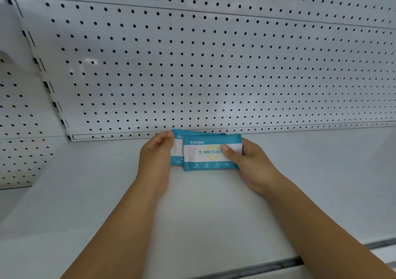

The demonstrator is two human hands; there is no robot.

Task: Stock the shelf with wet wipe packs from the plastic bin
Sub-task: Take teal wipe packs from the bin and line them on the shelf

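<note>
Teal-and-white wet wipe packs [211,152] on pale grey-white shelf [214,214].
Teal bands top and bottom, white middle, blue print, yellow ring; white pegboard [192,64] dotted with black holes.

Your left hand [157,155] grips the rear wet wipe pack [177,150] by its left end, while your right hand [248,163] pinches the front wet wipe pack [209,153] at its right end, thumb across its face. The front pack overlaps the rear one. You hold both upright at the back of the white shelf [214,214], close to the pegboard panel [192,64].
</note>
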